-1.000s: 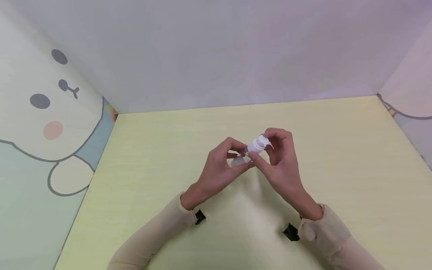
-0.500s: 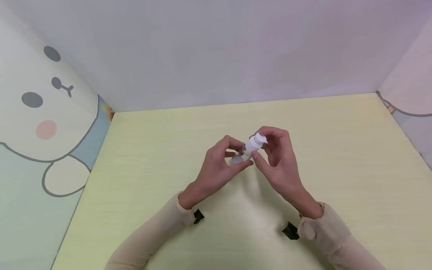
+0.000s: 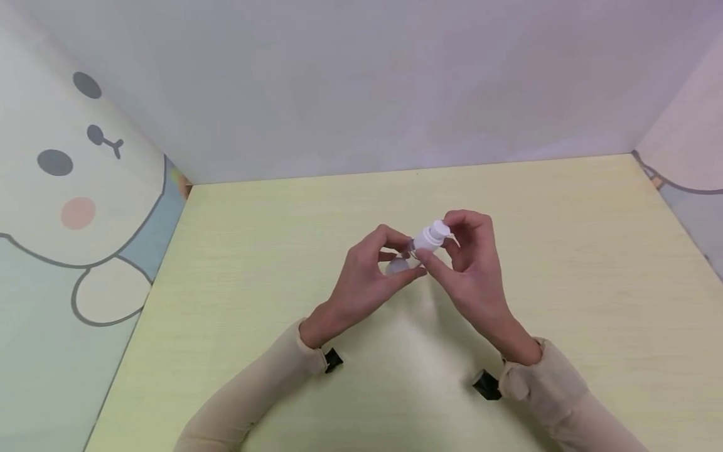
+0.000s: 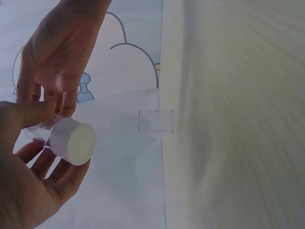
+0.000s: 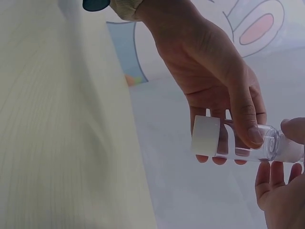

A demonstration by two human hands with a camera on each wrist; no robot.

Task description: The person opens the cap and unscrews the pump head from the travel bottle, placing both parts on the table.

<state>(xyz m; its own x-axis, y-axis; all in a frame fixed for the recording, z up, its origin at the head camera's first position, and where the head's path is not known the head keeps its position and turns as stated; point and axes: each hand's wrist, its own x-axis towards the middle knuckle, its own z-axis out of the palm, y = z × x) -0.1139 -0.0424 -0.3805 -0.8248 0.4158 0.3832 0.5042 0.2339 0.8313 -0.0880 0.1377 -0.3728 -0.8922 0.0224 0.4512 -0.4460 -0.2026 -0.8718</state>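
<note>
A small pump bottle (image 3: pixel 427 238) with a clear body, a white pump head and a white base is held tilted above the table in the head view. My left hand (image 3: pixel 361 276) grips the clear body, its thumb lying along it in the right wrist view. With thumb and fingers, my right hand (image 3: pixel 471 276) pinches the white collar below the pump head (image 3: pixel 439 230). The white base (image 5: pixel 206 136) sticks out past the left fingers in the right wrist view. In the left wrist view, a clear cylinder (image 4: pixel 156 121) stands on the table beyond the hands.
The pale yellow table (image 3: pixel 271 251) runs back to a plain grey wall (image 3: pixel 361 88). A cartoon animal panel (image 3: pixel 39 301) borders the left side, and another printed panel (image 3: pixel 695 150) the right. Dark camera mounts (image 3: pixel 487 385) sit by both sleeve cuffs.
The bottle's pump end and right fingers shifted a little left, then back right. Both hands keep their hold, and the left hand stays nearly in place.
</note>
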